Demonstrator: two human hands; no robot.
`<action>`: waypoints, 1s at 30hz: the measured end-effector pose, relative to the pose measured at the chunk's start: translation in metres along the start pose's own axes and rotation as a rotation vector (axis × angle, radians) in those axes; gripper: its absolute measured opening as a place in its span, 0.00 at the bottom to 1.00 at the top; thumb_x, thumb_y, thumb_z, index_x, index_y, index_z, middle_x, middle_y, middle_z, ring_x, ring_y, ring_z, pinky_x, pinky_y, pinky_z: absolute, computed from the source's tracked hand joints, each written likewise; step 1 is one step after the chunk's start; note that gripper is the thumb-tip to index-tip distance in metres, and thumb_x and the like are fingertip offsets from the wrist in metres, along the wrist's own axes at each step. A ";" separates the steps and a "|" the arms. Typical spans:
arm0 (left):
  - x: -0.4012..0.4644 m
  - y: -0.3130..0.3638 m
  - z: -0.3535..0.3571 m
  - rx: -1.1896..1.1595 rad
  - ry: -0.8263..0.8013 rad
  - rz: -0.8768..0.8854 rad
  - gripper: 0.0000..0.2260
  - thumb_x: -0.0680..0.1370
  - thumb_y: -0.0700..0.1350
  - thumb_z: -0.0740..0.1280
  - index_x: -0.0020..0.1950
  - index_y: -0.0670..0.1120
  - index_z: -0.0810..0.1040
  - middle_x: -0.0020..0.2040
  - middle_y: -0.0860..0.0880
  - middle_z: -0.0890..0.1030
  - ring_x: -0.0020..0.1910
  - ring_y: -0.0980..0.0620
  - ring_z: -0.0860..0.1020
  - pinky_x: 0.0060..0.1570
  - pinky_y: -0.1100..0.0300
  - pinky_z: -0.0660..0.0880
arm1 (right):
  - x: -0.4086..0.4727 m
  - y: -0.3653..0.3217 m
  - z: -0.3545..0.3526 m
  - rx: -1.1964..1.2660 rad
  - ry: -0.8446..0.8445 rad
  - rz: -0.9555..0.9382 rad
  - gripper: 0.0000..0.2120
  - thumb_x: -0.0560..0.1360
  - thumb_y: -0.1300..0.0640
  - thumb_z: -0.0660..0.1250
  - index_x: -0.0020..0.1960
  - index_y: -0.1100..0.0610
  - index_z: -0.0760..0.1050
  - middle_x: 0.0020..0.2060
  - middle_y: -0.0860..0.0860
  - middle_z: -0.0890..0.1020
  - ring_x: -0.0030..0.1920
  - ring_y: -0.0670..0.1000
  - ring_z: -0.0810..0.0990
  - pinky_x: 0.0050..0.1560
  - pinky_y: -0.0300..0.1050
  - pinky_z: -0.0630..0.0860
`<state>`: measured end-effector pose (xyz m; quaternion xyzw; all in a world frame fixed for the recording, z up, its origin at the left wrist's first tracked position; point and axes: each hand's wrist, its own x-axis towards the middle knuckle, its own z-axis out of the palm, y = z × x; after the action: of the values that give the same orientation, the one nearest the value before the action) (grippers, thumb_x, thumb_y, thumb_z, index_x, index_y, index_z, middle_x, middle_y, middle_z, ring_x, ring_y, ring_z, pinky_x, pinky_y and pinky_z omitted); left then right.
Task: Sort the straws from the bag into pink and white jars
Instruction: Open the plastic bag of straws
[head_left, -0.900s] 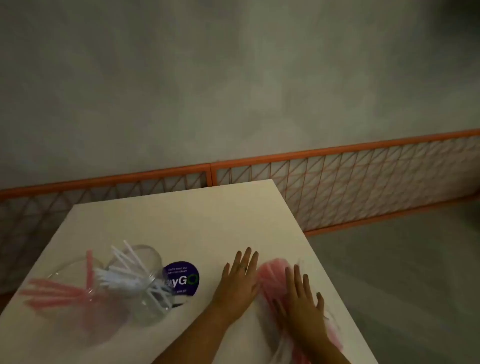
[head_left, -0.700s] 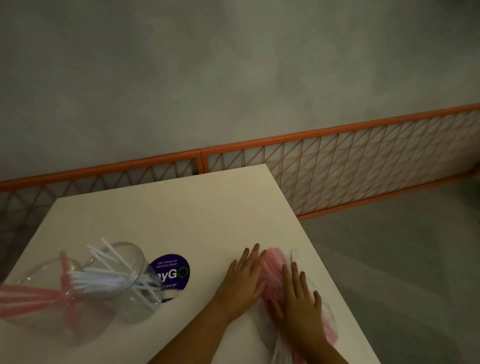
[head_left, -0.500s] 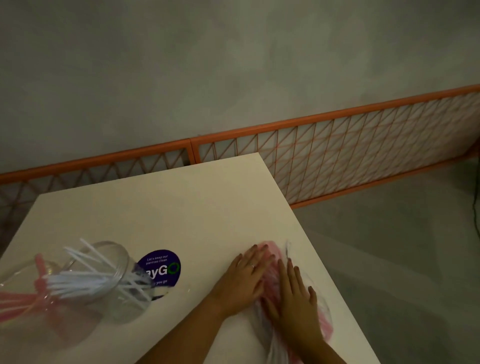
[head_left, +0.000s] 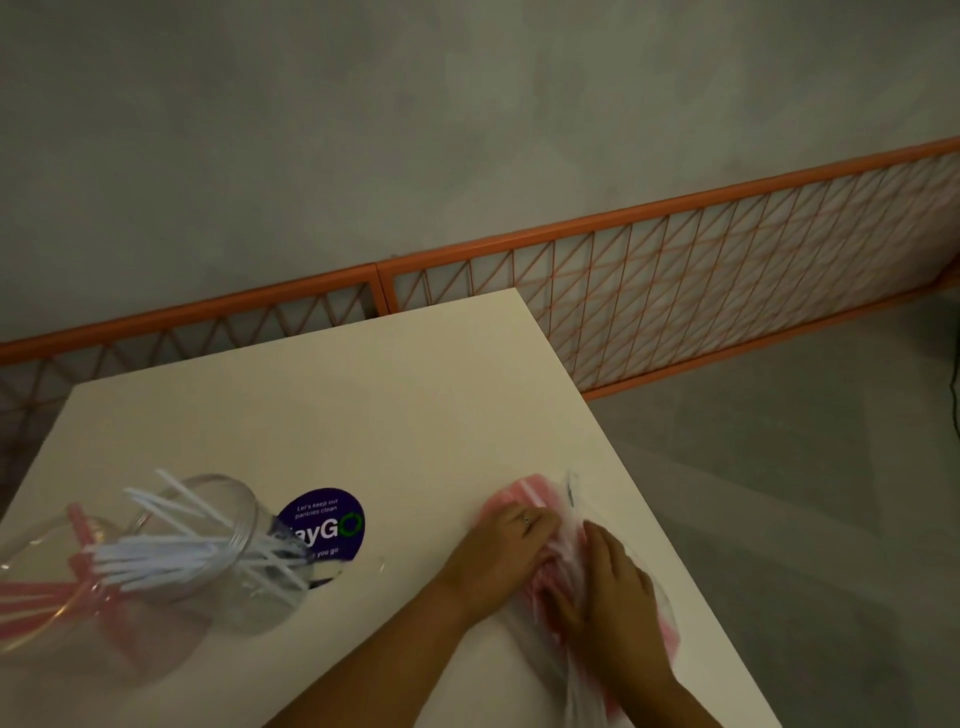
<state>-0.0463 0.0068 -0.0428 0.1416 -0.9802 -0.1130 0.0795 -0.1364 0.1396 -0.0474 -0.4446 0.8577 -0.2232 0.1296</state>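
A clear plastic bag (head_left: 577, 688) holding pink straws (head_left: 522, 491) lies near the table's right edge. Both of my hands are on it. My left hand (head_left: 506, 553) has its fingers curled over the bag's far left part. Just to its right, my right hand (head_left: 615, 590) grips the bag, thumb tucked into the plastic. At the left stands a clear jar (head_left: 244, 519) with several white straws (head_left: 171, 556) sticking out. Beside it, cut off by the left edge, a second clear jar (head_left: 31, 642) holds pink straws (head_left: 31, 592).
The cream table (head_left: 337, 405) carries a round purple sticker (head_left: 324, 522) between the jars and my hands. An orange mesh fence (head_left: 675, 291) runs behind the table along a grey wall. Grey floor drops away past the table's right edge.
Both hands lay flat with spread fingers on the bag; now their fingers have curled into it. The view has shifted, so the jars sit further left.
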 end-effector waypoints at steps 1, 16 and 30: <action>-0.001 0.001 -0.001 0.030 -0.007 0.010 0.18 0.74 0.53 0.55 0.62 0.51 0.69 0.49 0.56 0.83 0.45 0.58 0.81 0.45 0.66 0.77 | -0.002 0.002 -0.002 -0.043 0.017 -0.023 0.30 0.70 0.38 0.58 0.61 0.60 0.74 0.57 0.56 0.80 0.53 0.58 0.81 0.50 0.53 0.78; -0.063 0.023 -0.038 -0.076 0.176 -0.221 0.06 0.75 0.48 0.61 0.44 0.48 0.77 0.39 0.54 0.74 0.34 0.55 0.75 0.30 0.68 0.69 | -0.016 -0.023 -0.022 0.181 -0.056 -0.336 0.04 0.75 0.53 0.64 0.50 0.49 0.75 0.42 0.47 0.81 0.40 0.47 0.75 0.36 0.34 0.69; -0.199 0.008 -0.083 -0.200 0.427 -0.522 0.11 0.76 0.52 0.60 0.43 0.48 0.77 0.41 0.53 0.77 0.41 0.64 0.71 0.43 0.81 0.64 | -0.041 -0.140 0.016 0.279 -0.233 -0.675 0.14 0.74 0.45 0.61 0.49 0.56 0.74 0.47 0.51 0.79 0.42 0.51 0.77 0.41 0.40 0.71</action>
<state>0.1560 0.0565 0.0140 0.3995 -0.8562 -0.1927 0.2648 -0.0080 0.0984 0.0093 -0.7024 0.6041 -0.3157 0.2048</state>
